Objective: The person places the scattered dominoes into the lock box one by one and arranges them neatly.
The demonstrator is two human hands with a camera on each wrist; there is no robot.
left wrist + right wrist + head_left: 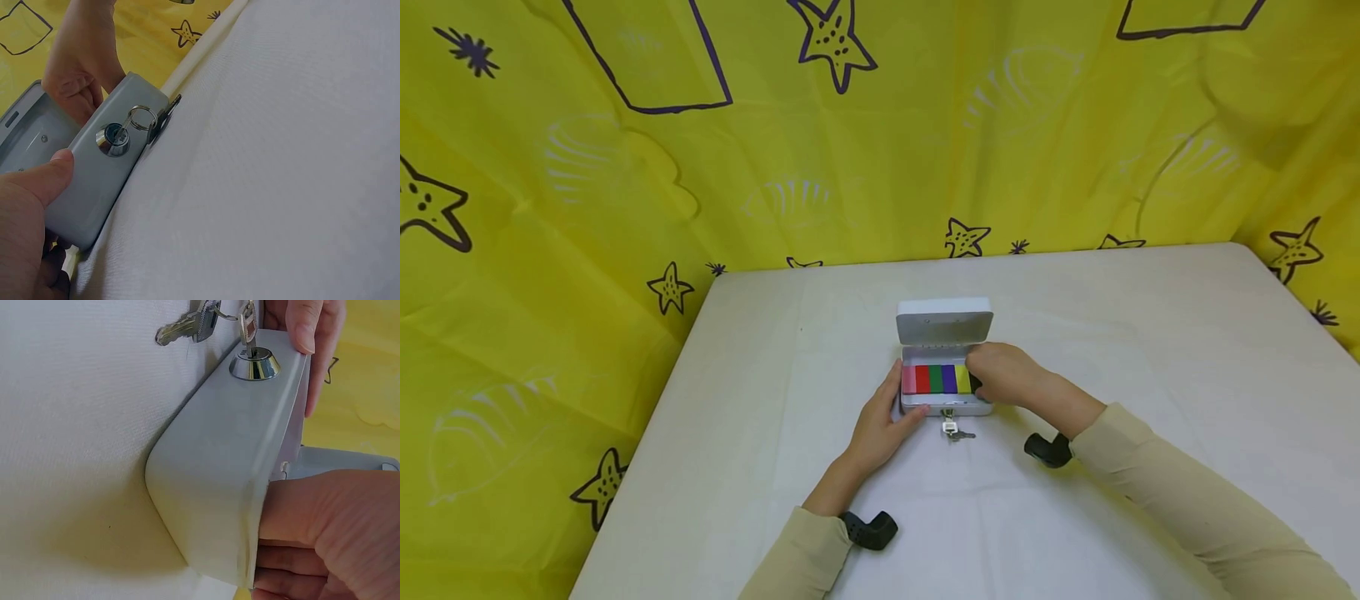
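A small grey metal cash box [946,409] stands on the table with its lid [945,327] raised. Pink, red, green, purple and yellow blocks [936,379] lie side by side inside it. My left hand [878,427] grips the box's left end, thumb on the front wall and fingers along the side. My right hand [1009,375] reaches into the right end, its fingers curled at a dark block [975,383] beside the yellow one; the box wall hides the fingertips in the right wrist view. A key [249,331] sits in the front lock [113,140].
Another key [181,328] hangs from the ring onto the white-covered table [775,400]. A yellow patterned cloth [895,158] hangs behind the table and along its left side. Black wrist cameras [871,531] are worn on both wrists.
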